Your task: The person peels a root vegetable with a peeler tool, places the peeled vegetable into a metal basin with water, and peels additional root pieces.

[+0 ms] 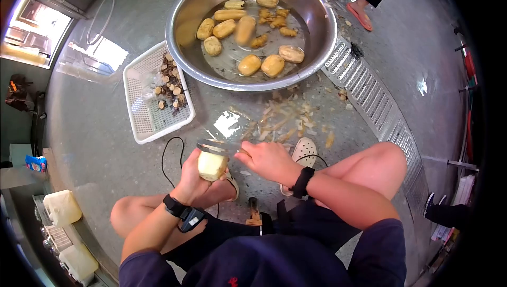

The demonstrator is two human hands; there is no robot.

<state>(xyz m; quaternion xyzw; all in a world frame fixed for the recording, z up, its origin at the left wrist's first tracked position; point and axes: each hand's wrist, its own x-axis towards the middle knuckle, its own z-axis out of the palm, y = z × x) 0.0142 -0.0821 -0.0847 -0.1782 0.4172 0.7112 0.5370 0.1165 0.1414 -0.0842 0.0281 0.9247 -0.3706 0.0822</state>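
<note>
My left hand (194, 177) is wrapped around a pale, mostly peeled lotus root piece (212, 166) in front of my knees. A peeler (210, 147) with a long dark blade lies across the top of that piece. Its handle is gripped in my right hand (266, 159), whose fingers are closed. Beyond my hands stands a large metal basin (248, 84) with shallow water. Several unpeeled lotus root pieces (273, 66) and some knobbly ginger (278, 19) lie in it.
A white plastic basket (141, 108) holding cut root ends (172, 82) stands left of the basin. Peel strips (285, 120) litter the wet floor. A metal drain grate (364, 83) runs along the right. Another person's foot in a red sandal (360, 16) is beyond the basin.
</note>
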